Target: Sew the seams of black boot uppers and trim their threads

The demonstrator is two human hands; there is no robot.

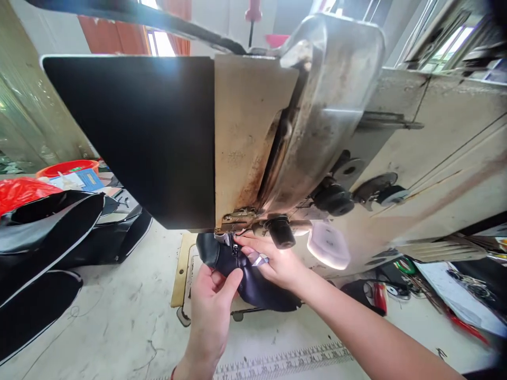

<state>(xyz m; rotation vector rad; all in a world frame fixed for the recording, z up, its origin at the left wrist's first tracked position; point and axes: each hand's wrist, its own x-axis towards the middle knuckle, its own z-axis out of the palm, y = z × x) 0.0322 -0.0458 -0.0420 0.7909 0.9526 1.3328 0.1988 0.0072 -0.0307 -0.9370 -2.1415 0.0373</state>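
A black leather piece [261,290] with a zipper [236,250] lies under the needle area of a sewing machine [253,132]. My left hand [214,301] pinches the near left edge of the leather between thumb and fingers. From the right, my right hand [279,264] grips the same piece beside the zipper, its forefinger reaching close to the presser foot. A small shiny metal tool [258,259], perhaps thread snips, shows at the right hand's fingers; most of it is hidden. The machine head covers the needle itself.
Several black leather pieces with white edging [59,237] are heaped at the left, near a red plastic bag [24,192] and an orange basin [67,168]. A ruler strip [285,361] runs along the near table. Tools, including green-handled scissors [406,265], lie at the right.
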